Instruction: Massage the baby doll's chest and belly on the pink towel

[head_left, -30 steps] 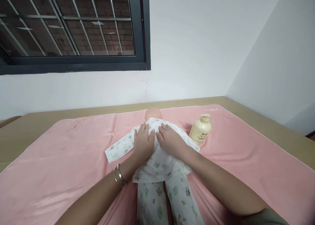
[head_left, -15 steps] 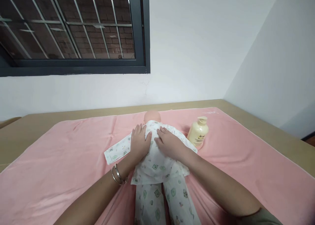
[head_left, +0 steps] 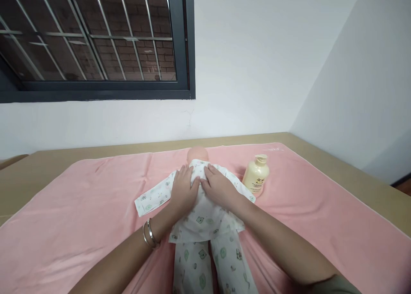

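A baby doll [head_left: 205,223] in a white patterned top and trousers lies on the pink sheet, its bald head [head_left: 197,154] toward the wall. No facial features show. My left hand [head_left: 185,189] rests flat on the left side of the doll's upper body, fingers stretched out. Flat on the right side lies my right hand [head_left: 220,187], its fingers pointing up and left. The two thumbs almost meet over the middle of the top. One sleeve [head_left: 154,199] stretches out to the left; the other runs right, partly behind my right forearm.
A pale yellow pump bottle [head_left: 256,174] stands close to the doll's right-hand sleeve. The pink sheet [head_left: 105,212] covers most of a tan surface [head_left: 337,165]. Behind are a white wall [head_left: 250,62] and a dark-framed barred window [head_left: 189,41].
My hands have drawn slightly closer together, the right one shifting a little left, so the thumbs are nearer each other. The camera view has shifted slightly.
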`<state>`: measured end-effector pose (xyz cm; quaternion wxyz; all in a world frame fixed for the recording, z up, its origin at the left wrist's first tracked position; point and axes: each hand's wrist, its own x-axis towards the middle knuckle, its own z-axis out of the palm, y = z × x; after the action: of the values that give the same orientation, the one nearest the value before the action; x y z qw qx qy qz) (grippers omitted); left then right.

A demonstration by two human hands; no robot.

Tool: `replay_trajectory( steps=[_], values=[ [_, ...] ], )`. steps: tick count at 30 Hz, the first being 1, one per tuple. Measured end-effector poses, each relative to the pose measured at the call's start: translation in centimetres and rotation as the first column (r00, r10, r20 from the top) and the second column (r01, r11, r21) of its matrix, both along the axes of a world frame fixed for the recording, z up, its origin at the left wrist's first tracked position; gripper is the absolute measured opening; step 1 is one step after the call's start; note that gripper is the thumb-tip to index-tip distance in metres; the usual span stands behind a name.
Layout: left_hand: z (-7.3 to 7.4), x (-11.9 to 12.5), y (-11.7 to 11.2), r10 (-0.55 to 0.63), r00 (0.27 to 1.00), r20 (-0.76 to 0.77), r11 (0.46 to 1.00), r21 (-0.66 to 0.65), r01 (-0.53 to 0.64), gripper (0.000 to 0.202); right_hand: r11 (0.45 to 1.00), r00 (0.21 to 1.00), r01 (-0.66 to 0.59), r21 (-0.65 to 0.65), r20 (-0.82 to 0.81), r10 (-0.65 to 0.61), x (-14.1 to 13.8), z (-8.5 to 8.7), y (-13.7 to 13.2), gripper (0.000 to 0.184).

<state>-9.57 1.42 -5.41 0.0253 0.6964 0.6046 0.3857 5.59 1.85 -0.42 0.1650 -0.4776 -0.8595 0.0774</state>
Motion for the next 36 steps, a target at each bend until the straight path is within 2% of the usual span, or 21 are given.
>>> replay_trajectory(
  steps=[2,4,8,17,25,36],
  values=[
    [-0.7,-0.3,1.0,0.012,1.0,0.023,0.999,-0.032,-0.011,0.05,0.998,0.997,0.045,-0.044,-0.059,-0.048,-0.1,-0.3,1.3,0.056],
    [-1.4,-0.4,1.6,0.015,0.999,0.039,0.999,-0.043,-0.014,0.051,0.997,0.994,0.032,-0.07,-0.097,-0.038,-0.2,-0.8,2.4,0.056],
    [-2.2,-0.2,1.9,0.026,0.999,0.048,1.0,-0.004,-0.026,0.049,0.997,0.989,0.043,-0.059,-0.139,-0.051,-0.5,-1.9,3.3,0.054],
    [-2.6,-0.1,1.8,0.061,0.998,0.032,0.997,0.045,-0.062,0.046,0.997,0.992,0.064,-0.03,-0.11,-0.067,-0.9,-3.2,3.7,0.052],
    [-3.1,0.0,2.0,0.071,0.997,0.019,0.992,0.099,-0.073,0.043,0.997,0.991,0.072,-0.018,-0.11,-0.073,-0.9,-3.5,3.8,0.054],
    [-3.1,0.0,1.9,0.056,0.998,0.034,0.996,0.068,-0.058,0.046,0.997,0.994,0.072,0.023,-0.089,-0.069,-0.9,-3.6,3.8,0.052]
  ],
)
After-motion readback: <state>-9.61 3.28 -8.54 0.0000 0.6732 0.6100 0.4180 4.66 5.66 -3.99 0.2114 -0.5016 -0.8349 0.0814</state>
